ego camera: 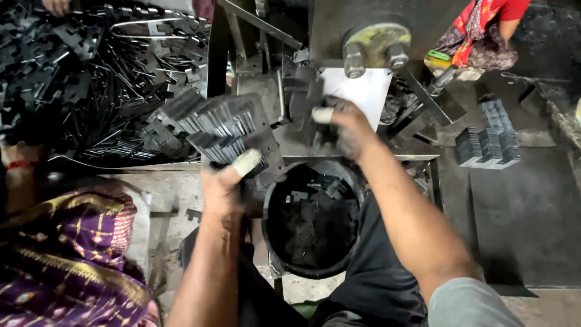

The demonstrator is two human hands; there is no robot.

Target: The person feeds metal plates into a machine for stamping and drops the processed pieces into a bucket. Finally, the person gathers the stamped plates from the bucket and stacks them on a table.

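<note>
Bucket [315, 224] of dark offcuts sits below the press [363, 42]; loose plate heap [91, 85] left of it, stacked pieces [487, 142] right. Left hand [225, 181] clamps a fanned plate stack [227, 130] above the bucket rim. Right hand [345, 127] reaches to the press bed, fingers curled; grip unclear.

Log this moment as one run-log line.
left hand: holds fanned plates | right hand: at press bed, plate by its fingers | black bucket below: punched pieces | stacked plates at right

Dull dark metal plates [224, 124]; perhaps rubber, matt black bucket [315, 224].
</note>
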